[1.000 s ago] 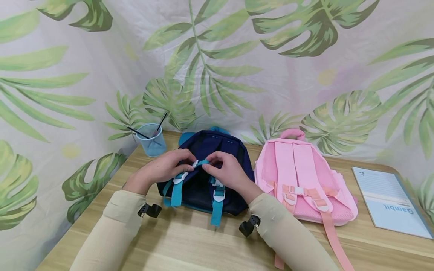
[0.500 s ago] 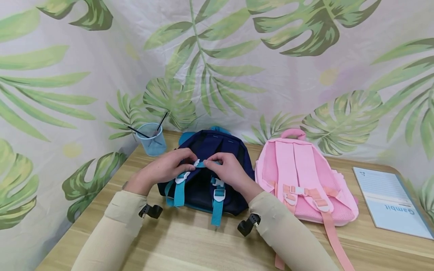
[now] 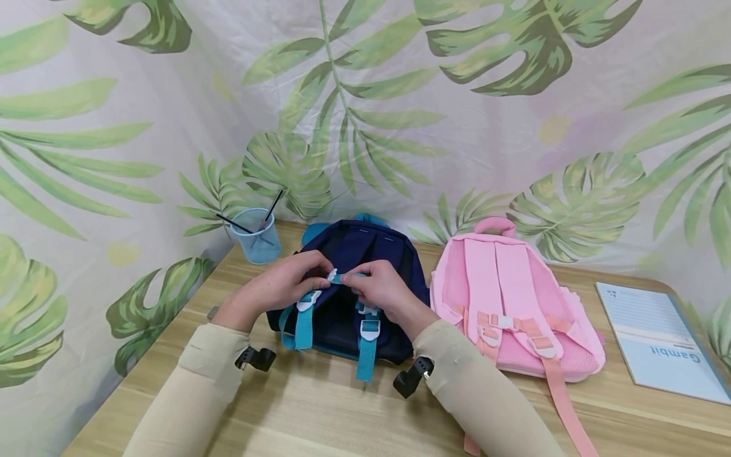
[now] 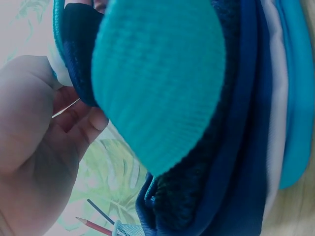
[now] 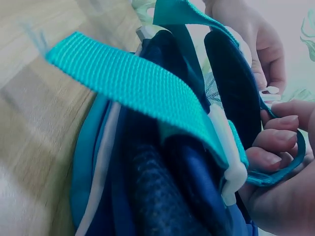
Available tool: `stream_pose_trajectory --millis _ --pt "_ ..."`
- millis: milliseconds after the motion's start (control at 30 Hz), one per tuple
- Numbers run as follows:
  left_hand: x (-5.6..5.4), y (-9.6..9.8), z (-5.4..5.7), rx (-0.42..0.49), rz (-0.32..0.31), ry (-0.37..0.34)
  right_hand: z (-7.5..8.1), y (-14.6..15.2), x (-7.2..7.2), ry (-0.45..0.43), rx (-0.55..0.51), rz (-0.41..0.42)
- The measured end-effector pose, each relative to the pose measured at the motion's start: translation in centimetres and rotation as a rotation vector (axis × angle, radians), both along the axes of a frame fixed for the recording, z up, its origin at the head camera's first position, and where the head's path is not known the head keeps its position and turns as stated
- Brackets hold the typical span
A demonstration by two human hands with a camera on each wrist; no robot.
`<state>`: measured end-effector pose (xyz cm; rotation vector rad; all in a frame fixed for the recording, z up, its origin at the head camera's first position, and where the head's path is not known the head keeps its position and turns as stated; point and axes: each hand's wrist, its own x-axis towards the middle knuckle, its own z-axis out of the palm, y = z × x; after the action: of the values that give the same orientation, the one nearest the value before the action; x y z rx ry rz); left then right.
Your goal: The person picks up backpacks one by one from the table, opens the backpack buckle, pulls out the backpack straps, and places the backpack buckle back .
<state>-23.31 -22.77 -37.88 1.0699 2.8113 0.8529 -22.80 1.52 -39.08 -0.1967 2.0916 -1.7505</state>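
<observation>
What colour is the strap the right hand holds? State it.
Teal; the strap shows best in the right wrist view.

Navy backpack [image 3: 377,249] here, flashing ribbed turquoise straps [image 3: 366,363] and white buckles [image 3: 370,329], and the pink backpack [image 3: 516,279] answers with a peach strap [image 3: 562,400]! Beige sleeves [image 3: 185,387], pale wood-grain running along the table [image 3: 320,406], light blue on the mesh cup [image 3: 259,249], blue and white on the notebook [image 3: 662,343], and green leaves [image 3: 577,206] patterning the whitish backdrop [image 3: 491,146].
</observation>
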Motion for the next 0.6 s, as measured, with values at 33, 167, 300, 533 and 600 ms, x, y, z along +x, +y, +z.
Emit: stream_pose_trajectory --millis 33,167,300,533,600 --pt "0.0 0.0 0.0 0.005 0.001 -0.001 -0.1 0.0 0.0 -0.004 -0.008 0.005" --pt "0.0 -0.1 -0.2 0.025 -0.002 -0.004 0.0 -0.3 -0.2 -0.017 -0.037 0.016" --pt "0.0 -0.1 -0.2 0.041 0.007 -0.002 0.1 -0.7 -0.3 -0.036 -0.059 0.022" --pt "0.0 0.1 -0.5 0.07 0.029 -0.003 0.2 -1.2 -0.1 -0.043 -0.065 0.024" --pt "0.0 0.0 -0.5 0.075 0.036 -0.011 0.2 -1.1 -0.1 -0.023 -0.04 0.022"
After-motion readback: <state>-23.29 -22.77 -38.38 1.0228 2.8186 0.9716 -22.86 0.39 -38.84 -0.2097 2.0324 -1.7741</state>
